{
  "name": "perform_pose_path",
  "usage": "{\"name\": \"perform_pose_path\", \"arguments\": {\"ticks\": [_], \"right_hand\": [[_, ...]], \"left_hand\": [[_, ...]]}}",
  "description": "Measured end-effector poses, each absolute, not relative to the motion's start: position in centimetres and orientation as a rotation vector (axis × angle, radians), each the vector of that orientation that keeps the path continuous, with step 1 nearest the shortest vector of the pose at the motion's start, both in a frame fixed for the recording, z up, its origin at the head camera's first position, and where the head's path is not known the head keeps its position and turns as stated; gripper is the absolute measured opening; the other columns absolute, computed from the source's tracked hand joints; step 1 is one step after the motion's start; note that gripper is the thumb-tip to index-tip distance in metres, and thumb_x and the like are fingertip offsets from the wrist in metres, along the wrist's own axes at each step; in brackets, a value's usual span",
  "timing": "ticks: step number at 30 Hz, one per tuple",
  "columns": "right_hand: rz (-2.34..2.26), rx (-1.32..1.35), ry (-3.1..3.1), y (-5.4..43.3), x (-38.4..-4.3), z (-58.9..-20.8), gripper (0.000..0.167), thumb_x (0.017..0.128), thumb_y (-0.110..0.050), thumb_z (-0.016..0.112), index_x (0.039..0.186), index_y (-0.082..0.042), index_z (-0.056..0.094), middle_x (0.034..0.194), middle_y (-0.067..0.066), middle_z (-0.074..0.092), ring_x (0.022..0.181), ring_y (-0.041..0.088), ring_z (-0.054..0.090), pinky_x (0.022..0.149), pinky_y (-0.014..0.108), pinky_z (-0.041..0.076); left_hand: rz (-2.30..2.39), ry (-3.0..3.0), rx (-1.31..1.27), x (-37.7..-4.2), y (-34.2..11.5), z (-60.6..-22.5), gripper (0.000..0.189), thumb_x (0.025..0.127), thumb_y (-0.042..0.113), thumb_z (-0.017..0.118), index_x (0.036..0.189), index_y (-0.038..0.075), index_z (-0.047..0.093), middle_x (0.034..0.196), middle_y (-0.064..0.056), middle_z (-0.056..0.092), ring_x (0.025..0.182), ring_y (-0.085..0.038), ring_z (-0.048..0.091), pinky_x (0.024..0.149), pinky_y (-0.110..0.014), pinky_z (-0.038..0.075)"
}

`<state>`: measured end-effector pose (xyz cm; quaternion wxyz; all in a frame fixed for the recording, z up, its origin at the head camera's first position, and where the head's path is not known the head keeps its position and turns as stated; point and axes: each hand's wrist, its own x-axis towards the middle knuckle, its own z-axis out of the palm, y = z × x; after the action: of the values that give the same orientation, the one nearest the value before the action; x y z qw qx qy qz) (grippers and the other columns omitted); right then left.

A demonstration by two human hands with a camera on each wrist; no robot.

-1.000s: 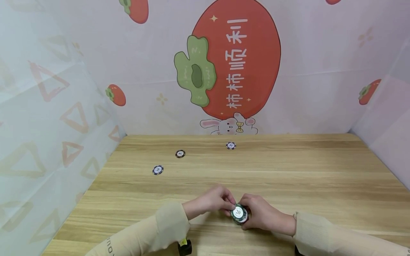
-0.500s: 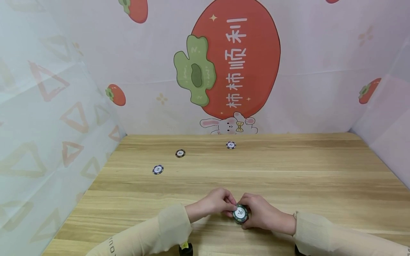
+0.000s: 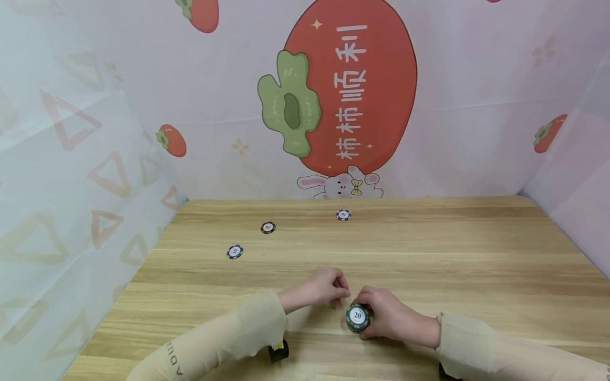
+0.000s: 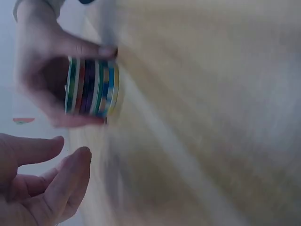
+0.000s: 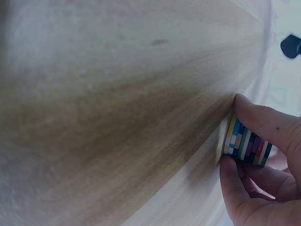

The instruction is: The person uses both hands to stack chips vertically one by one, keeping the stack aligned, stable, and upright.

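A stack of poker chips (image 3: 357, 317) stands on the wooden table, a green chip marked 20 on top. Its layered edges in several colours show in the left wrist view, where the stack (image 4: 91, 87) sits between thumb and fingers. My right hand (image 3: 393, 315) grips the stack from the right, thumb on the near side and fingers on the far side. My left hand (image 3: 321, 288) is just up and left of the stack, apart from it. In the left wrist view the left hand (image 4: 42, 183) has thumb and fingertips slightly parted, with nothing between them.
Toward the back left lie a chip marked 10 (image 3: 235, 252) and a black-edged chip (image 3: 268, 227). Another chip (image 3: 343, 215) lies near the back edge of the table (image 3: 452, 254). Fabric with printed persimmons (image 3: 362, 90) hangs behind and at the sides.
The top green chip, pinched by the left hand earlier, has been lined up on the stack. The left hand has let it go and moved up and away. The right hand stays put.
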<state>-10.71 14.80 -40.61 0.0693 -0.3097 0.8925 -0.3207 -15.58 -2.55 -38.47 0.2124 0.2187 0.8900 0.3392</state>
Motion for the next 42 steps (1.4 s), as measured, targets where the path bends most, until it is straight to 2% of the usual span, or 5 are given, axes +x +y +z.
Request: {"name": "perform_pose_path", "arguments": {"ticks": [11, 16, 26, 33, 42], "right_hand": [[-0.968, -0.96, 2.693, 14.8, -10.7, -40.7, 0.04, 0.052, -0.011, 0.085, 0.086, -0.009, 0.065, 0.083, -0.01, 0.054, 0.078, 0.004, 0.052, 0.071, 0.023, 0.047], [-0.969, -0.953, 2.69, 14.8, -10.8, -40.7, 0.04, 0.052, -0.01, 0.085, 0.086, -0.009, 0.065, 0.083, -0.01, 0.055, 0.078, 0.004, 0.052, 0.072, 0.023, 0.047], [-0.981, -0.943, 2.675, 14.9, -10.8, -40.8, 0.04, 0.053, -0.011, 0.086, 0.088, -0.01, 0.065, 0.084, -0.01, 0.055, 0.08, 0.005, 0.053, 0.071, 0.023, 0.047], [-0.992, -0.954, 2.682, 14.9, -10.8, -40.8, 0.04, 0.053, -0.011, 0.085, 0.087, -0.01, 0.065, 0.084, -0.011, 0.055, 0.079, 0.004, 0.053, 0.072, 0.023, 0.047], [-1.003, -0.967, 2.678, 15.0, -10.8, -40.8, 0.039, 0.053, -0.01, 0.085, 0.086, -0.011, 0.064, 0.084, -0.011, 0.054, 0.079, 0.004, 0.052, 0.071, 0.023, 0.047]], "left_hand": [[0.285, 2.835, 1.03, -21.1, -1.9, -37.4, 0.024, 0.087, 0.017, 0.061, 0.108, 0.007, 0.057, 0.1, -0.004, 0.058, 0.087, -0.013, 0.057, 0.075, -0.022, 0.047], [0.291, 2.823, 1.031, -23.3, -1.7, -37.4, 0.033, 0.089, 0.018, 0.058, 0.119, 0.006, 0.051, 0.111, -0.007, 0.058, 0.097, -0.016, 0.056, 0.082, -0.026, 0.047], [0.192, 2.965, 1.102, -26.6, -1.9, -37.0, 0.042, 0.088, 0.016, 0.059, 0.125, 0.0, 0.047, 0.12, -0.012, 0.053, 0.112, -0.023, 0.05, 0.095, -0.032, 0.04], [0.304, 3.002, 1.09, -28.0, -1.6, -37.2, 0.04, 0.089, 0.018, 0.058, 0.125, 0.003, 0.047, 0.119, -0.009, 0.052, 0.111, -0.02, 0.048, 0.095, -0.03, 0.039], [0.493, 2.978, 0.887, -29.8, -1.0, -37.8, 0.046, 0.09, 0.017, 0.056, 0.132, 0.005, 0.042, 0.133, -0.009, 0.045, 0.125, -0.023, 0.039, 0.104, -0.033, 0.03]]}}
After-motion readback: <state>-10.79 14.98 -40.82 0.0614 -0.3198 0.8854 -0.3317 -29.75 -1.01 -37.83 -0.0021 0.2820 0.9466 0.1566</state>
